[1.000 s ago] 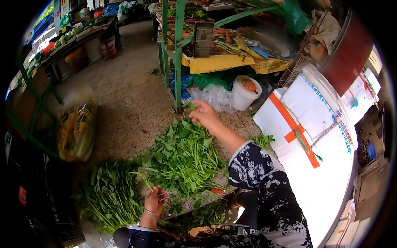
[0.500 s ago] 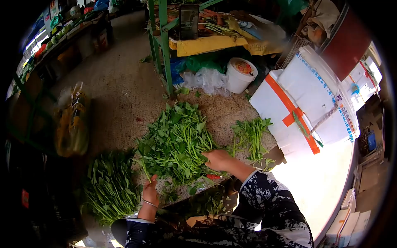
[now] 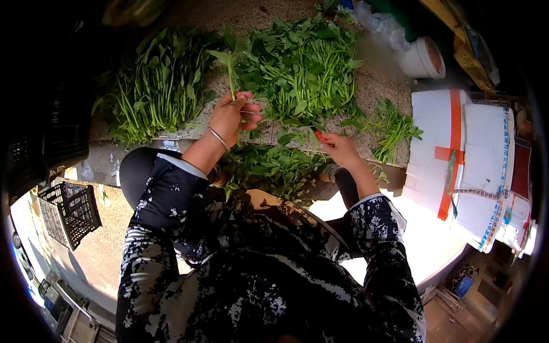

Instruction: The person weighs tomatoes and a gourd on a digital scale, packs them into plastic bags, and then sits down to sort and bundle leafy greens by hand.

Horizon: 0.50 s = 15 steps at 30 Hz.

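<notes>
My left hand point(image 3: 229, 117), with a bracelet at the wrist, pinches an upright leafy green stem point(image 3: 231, 74) between thumb and forefinger; its other fingers are loosely curled. My right hand point(image 3: 340, 150) has its fingers closed on a small red object point(image 3: 319, 136) at the slab's front edge; its exact kind cannot be made out. Beyond both hands lies a large pile of leafy greens point(image 3: 309, 68). To the left of it rests a bundle of greens point(image 3: 163, 86) with stems pointing toward me. A smaller bunch point(image 3: 394, 128) lies to the right.
Loose leaves and stems point(image 3: 274, 166) are heaped below the slab's edge, between my legs. White foam boxes point(image 3: 429, 143) with orange tape stand at right, a white bucket point(image 3: 420, 60) behind them. A black plastic crate point(image 3: 71, 211) sits on the floor at lower left.
The view has tilted down toward my body. My right hand has left the big pile and taken hold of the red object that lay on the slab. My left hand still holds a stem.
</notes>
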### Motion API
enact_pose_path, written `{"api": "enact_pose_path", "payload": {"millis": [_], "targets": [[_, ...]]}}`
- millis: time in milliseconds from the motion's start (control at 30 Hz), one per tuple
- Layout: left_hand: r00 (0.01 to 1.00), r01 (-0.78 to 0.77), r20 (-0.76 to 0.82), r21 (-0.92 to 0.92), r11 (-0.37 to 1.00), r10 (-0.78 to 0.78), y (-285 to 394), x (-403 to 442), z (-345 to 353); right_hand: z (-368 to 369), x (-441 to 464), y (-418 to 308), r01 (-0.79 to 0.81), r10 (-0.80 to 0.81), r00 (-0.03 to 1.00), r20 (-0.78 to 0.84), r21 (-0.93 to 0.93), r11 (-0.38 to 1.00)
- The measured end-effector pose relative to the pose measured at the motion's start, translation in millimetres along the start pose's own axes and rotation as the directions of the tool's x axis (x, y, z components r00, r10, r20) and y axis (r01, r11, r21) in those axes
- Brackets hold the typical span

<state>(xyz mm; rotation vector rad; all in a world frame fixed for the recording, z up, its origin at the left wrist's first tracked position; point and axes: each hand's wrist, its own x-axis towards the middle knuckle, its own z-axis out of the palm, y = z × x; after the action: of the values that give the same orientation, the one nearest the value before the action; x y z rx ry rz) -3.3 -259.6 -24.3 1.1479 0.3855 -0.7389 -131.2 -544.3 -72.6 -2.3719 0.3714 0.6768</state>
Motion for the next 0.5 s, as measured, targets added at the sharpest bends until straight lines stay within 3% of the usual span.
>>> {"api": "enact_pose_path", "payload": {"millis": [67, 200, 267, 300, 367, 400, 467, 500], "targets": [[1.0, -0.019, 0.005, 0.011, 1.0, 0.018, 0.4, 3.4, -11.9, 29.4, 1.2, -24.2, 0.019, 0.014, 0.985, -0.174, 0.191, 0.981], [0.999, -0.037, 0.001, -0.019, 0.999, 0.037, 1.0, 2.9, -23.1, 56.2, 26.2, -75.3, -0.007, 0.08, 0.956, -0.282, 0.251, 0.968], [0.999, -0.028, 0.031, -0.047, 0.999, 0.029, 1.5, 3.0, -25.1, 42.9, 44.6, -100.7, -0.106, 0.109, 0.879, -0.464, 0.032, 0.994], [1.0, -0.022, 0.014, -0.034, 0.999, 0.023, 1.9, 2.0, -25.1, 42.2, 57.1, -105.4, -0.113, 0.113, 0.878, -0.466, 0.029, 0.993], [1.0, -0.02, 0.002, -0.029, 0.999, 0.02, 1.9, 3.4, -25.7, 42.7, 84.3, -102.5, -0.224, -0.065, 0.667, -0.742, -0.283, 0.933], [1.0, -0.013, -0.003, -0.005, 1.0, 0.013, 2.1, 7.3, -27.3, 40.9, 94.1, -99.3, -0.224, -0.073, 0.662, -0.746, -0.289, 0.931], [1.0, -0.009, -0.007, 0.014, 1.0, 0.009, -1.1, 16.1, -32.1, 38.0, 104.4, -95.3, -0.424, 0.093, 0.686, -0.721, -0.293, 0.857], [1.0, 0.01, 0.004, 0.053, 0.999, -0.01, -2.6, 20.9, -33.5, 34.8, 107.1, -90.9, -0.425, 0.091, 0.683, -0.725, -0.293, 0.857]]}}
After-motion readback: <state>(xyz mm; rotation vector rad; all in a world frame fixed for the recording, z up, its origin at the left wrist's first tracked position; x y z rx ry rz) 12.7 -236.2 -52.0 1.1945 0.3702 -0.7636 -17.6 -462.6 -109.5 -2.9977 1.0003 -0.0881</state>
